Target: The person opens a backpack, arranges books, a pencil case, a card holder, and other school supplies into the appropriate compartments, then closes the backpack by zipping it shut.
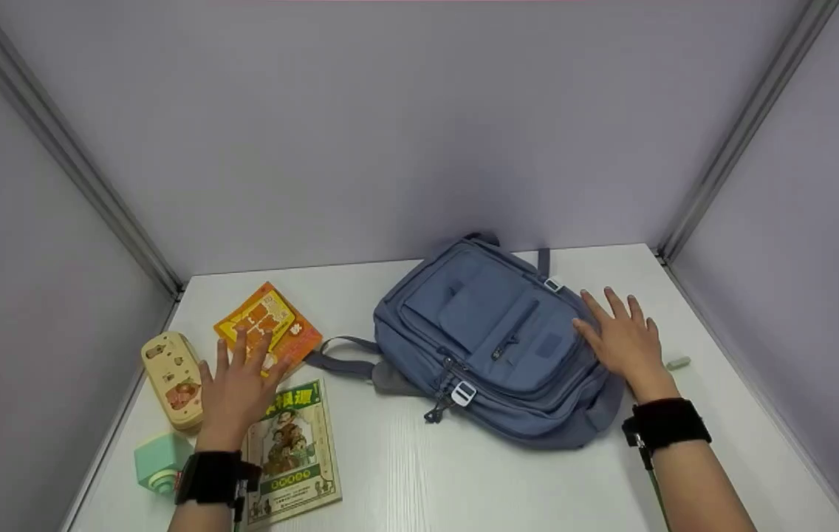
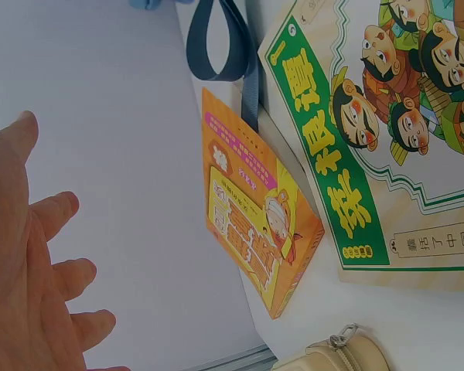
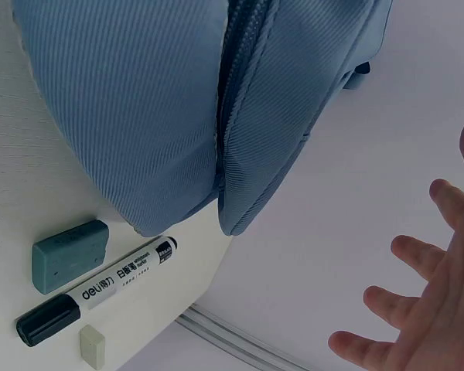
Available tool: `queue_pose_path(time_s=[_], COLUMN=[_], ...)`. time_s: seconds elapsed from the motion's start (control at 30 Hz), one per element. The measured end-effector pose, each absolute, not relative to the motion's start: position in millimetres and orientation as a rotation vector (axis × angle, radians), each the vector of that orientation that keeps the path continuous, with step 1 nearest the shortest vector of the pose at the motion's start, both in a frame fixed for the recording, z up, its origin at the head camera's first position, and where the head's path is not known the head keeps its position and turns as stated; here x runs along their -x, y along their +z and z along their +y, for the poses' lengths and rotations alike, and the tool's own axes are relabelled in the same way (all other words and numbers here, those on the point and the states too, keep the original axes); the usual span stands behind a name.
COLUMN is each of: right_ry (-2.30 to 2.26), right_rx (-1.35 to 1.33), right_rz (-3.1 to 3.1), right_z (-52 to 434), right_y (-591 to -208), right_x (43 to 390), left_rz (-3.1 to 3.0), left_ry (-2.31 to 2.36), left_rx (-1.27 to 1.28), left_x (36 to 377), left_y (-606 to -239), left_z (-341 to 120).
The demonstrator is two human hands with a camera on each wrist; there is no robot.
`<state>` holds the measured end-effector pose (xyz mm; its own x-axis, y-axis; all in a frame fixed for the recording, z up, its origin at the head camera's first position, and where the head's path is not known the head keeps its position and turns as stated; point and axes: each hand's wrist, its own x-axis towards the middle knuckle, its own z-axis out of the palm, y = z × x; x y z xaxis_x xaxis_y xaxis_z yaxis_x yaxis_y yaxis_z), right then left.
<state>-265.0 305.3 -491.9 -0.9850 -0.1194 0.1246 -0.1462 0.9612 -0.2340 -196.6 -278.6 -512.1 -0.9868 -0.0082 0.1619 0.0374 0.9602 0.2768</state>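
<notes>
Fingers spread and straight on both hands, gripping nothing. My right hand lies flat at the right end of the blue backpack, which lies mid-table. My left hand hovers open over the orange booklet and green comic book, cream pencil case just left. Marker and eraser lie beside the backpack.

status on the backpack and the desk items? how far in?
Done: nothing visibly; the blue backpack looks zipped shut, flat on the table.
In hand: nothing gripped. Right hand is spread at the backpack; left hand is open over the orange book.
Left: the green book, pencil case and marker lie out.
</notes>
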Motion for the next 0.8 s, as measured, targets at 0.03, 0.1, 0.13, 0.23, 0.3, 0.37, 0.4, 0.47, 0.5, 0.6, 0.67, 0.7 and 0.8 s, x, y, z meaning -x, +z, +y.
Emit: queue_pose_path(time_s=[0.03,0.1,0.13,0.23,0.3,0.37,0.4,0.47,0.5,0.6,0.67,0.7,0.8], right_ry=[0.375,0.376,0.378,0.378,0.372,0.365,0.362,0.358,0.357,0.367,0.382,0.384,0.388], right_rx=[-0.203,-0.202,-0.201,-0.199,-0.202,-0.203,-0.203,-0.204,-0.204,-0.204,-0.203,-0.202,-0.204], right_rz=[-3.002,-3.002,-3.003,-3.007,-3.007,-3.005,-3.003,-3.001,-3.003,-3.009,-3.015,-3.017,-3.02], right_z=[305.0,304.2,303.7,302.3,301.0,300.5,300.1,299.6,299.3,298.4,297.8,297.7,296.6], right_y=[-492.2,-492.7,-492.9,-493.8,-493.7,-493.8,-493.5,-492.9,-492.6,-491.7,-492.0,-492.5,-495.6], right_x=[265.5,266.1,266.4,267.6,268.6,268.6,268.4,268.1,267.9,267.1,266.8,266.7,265.9], left_rz=[-2.95,-2.952,-2.954,-2.959,-2.956,-2.957,-2.956,-2.956,-2.957,-2.965,-2.962,-2.961,-2.964], left_ry=[-0.418,-0.408,-0.404,-0.401,-0.404,-0.406,-0.406,-0.405,-0.405,-0.413,-0.409,-0.406,-0.393], left_rx=[0.021,0.019,0.017,0.014,0.012,0.016,0.018,0.021,0.023,0.025,0.028,0.029,0.026], left_x=[196.8,197.0,197.3,197.4,197.3,196.8,196.7,196.5,196.4,196.4,196.5,196.6,197.6], left_y=[-512.0,-512.0,-512.0,-511.1,-509.8,-508.6,-508.2,-507.2,-506.8,-506.5,-506.3,-506.3,-505.3], left_z=[-278.8,-279.5,-279.8,-280.6,-281.0,-280.3,-280.1,-279.4,-279.0,-278.3,-277.5,-277.1,-275.1])
